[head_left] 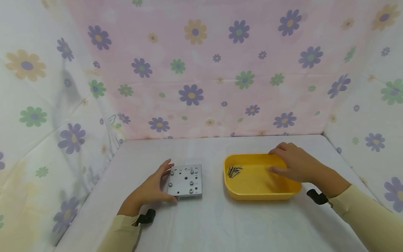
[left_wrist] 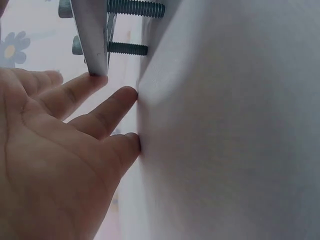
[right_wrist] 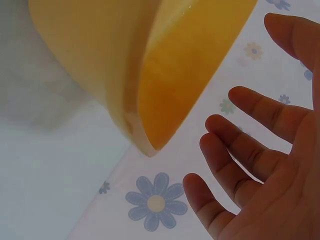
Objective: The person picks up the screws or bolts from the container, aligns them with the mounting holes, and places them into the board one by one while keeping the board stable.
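A square silver metal plate (head_left: 182, 180) lies at the centre-left, with several socket-head bolts in its holes. Their threaded shanks (left_wrist: 131, 48) stick out beneath it in the left wrist view. My left hand (head_left: 154, 187) holds the plate by its left side, thumb at the near edge and fingers at the far corner. One fingertip (left_wrist: 100, 80) touches the plate's edge. Over the right end of a yellow tray (head_left: 261, 197), my right hand (head_left: 294, 164) hovers with fingers spread and nothing in it. Several loose bolts (head_left: 233, 171) lie at the tray's left end.
A white-covered table (head_left: 207, 224) bears the plate and tray. Flower-printed cloth (head_left: 214, 84) hangs behind it and at both sides. A black wrist camera (head_left: 317, 196) sits at the right cuff, another at the left.
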`<state>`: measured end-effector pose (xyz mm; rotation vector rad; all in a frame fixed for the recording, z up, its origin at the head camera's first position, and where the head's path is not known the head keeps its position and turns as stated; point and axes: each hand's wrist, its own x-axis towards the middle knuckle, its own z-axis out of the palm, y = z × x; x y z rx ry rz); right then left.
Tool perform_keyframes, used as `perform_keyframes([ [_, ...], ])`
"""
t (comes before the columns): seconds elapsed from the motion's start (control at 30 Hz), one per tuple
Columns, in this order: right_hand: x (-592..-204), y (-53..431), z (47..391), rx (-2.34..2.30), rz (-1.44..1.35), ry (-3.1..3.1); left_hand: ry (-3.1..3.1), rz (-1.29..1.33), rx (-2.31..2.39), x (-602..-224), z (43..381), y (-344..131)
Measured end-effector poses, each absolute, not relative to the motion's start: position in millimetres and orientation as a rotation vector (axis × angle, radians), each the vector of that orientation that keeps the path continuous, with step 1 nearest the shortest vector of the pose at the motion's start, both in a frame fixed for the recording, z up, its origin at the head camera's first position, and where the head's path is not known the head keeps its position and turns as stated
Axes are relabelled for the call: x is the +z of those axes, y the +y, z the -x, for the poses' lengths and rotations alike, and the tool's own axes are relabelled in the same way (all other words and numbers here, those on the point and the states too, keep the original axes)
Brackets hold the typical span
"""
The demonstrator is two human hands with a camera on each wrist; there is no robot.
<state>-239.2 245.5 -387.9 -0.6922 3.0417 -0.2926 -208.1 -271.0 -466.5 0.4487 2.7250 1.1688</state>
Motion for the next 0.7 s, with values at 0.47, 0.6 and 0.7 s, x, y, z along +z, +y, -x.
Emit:
perform_keyframes([
  [0.47,-393.8,229.9,249.7,-0.371,0.717,2.945,2.708,-0.407,1.160,-464.1,209.2,-272.2],
  [0.6,-393.9,225.8,252.6,-0.388,0.739,2.909,2.695,-0.397,1.164,-466.5,209.3,-273.6],
  [0.7,-393.7,223.1,254.6,-0.390,0.747,2.884,2.695,-0.382,1.153,-467.0,209.0,-274.7],
])
